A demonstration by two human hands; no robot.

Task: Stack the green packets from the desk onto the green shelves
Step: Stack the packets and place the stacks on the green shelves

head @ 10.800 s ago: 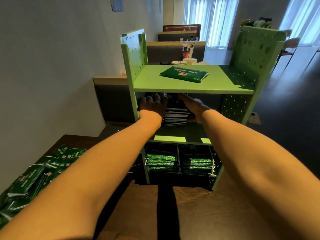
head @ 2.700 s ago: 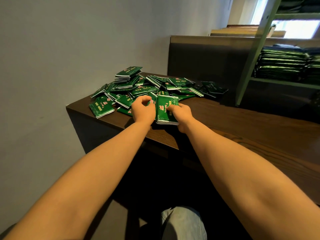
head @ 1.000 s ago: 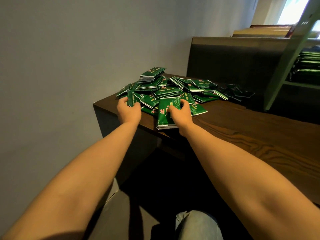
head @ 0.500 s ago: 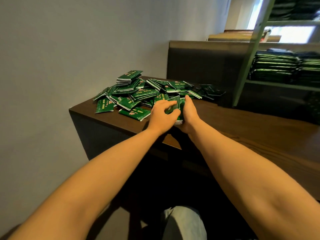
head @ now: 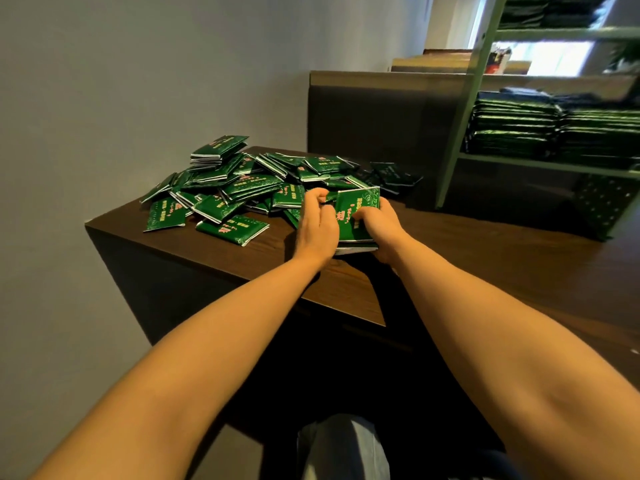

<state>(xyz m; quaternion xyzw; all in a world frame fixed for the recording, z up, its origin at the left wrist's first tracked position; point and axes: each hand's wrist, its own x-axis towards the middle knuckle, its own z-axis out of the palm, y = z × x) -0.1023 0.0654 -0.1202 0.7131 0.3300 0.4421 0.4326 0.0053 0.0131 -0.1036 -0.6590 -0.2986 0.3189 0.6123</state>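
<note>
The person leans over the dark wooden desk (head: pixel 485 271), and both hands meet at a small stack of green packets (head: pixel 356 216) near the front edge. The right hand (head: pixel 379 226) grips the stack on its right side, with the thumb lying over the top packet. The left hand (head: pixel 317 225) presses against the left side, fingers curled toward the stack; so the stack is squeezed between the two hands. It lies flat, and its long axis points away from the person.

Just behind and to the left of the hands is the loose pile of packets (head: pixel 242 181), which covers the far corner of the desk (many packets there are tilted or overlap each other). The nearest loose packets are beside the left hand, so I think this hand is better placed to draw more of them in.

The green shelves (head: pixel 460 133) stand to the right and further back, well apart from the hands, with neat rows of packets (head: pixel 516 129) already on them. To carry the stack there, the arms would need to swing right and forward. The grip looks firm enough, but the glossy packets may slide if the pressure loosens.
</note>
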